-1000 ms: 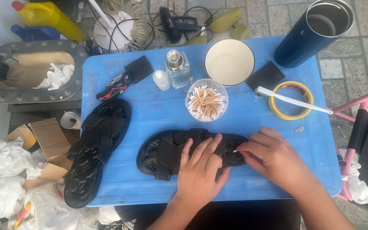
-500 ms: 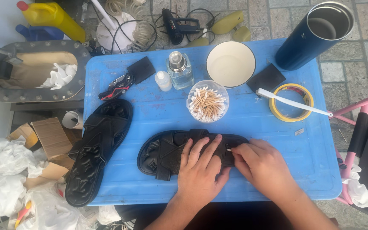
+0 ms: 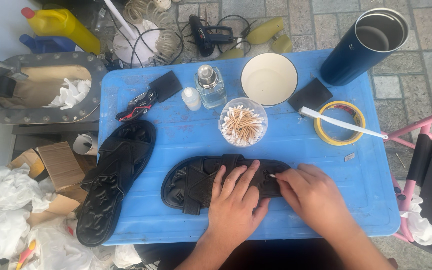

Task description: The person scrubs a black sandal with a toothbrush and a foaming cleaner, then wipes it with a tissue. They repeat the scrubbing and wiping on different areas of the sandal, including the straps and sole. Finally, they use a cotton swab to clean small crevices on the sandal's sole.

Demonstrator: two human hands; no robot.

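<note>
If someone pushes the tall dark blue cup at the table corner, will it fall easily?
Probably yes. The dark blue cup is tall and narrow and stands near the far right corner of the blue table, so a sideways push could tip it off. Its lid is off, so any contents might spill. It looks rigid, likely metal.

I'm seeing a brown cardboard box (image 3: 58, 167) lying left of my table, beside the floor's white wrappings. A yellow bottle (image 3: 63, 25) is standing top left. No signs, screens.
</note>
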